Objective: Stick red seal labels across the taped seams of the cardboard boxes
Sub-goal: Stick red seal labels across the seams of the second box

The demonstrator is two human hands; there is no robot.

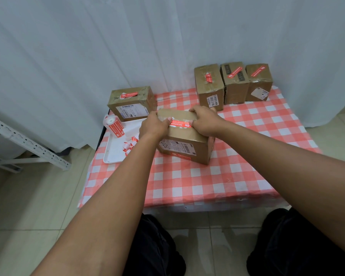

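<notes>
A cardboard box (184,145) lies in the middle of the checked table. A red seal label (180,123) runs across the taped seam on its top. My left hand (152,127) grips the box's left end, thumb on the label's left end. My right hand (205,121) curls over the far right edge of the top, thumb on the label's right end. A roll of red labels (113,124) stands at the back of a white tray (114,154).
Curled backing scraps (130,145) lie in the tray. A labelled box (131,102) stands behind the tray, and three labelled boxes (234,82) line the back right. The red-and-white cloth (207,182) hangs over the front edge. A white metal rack (26,142) stands at left.
</notes>
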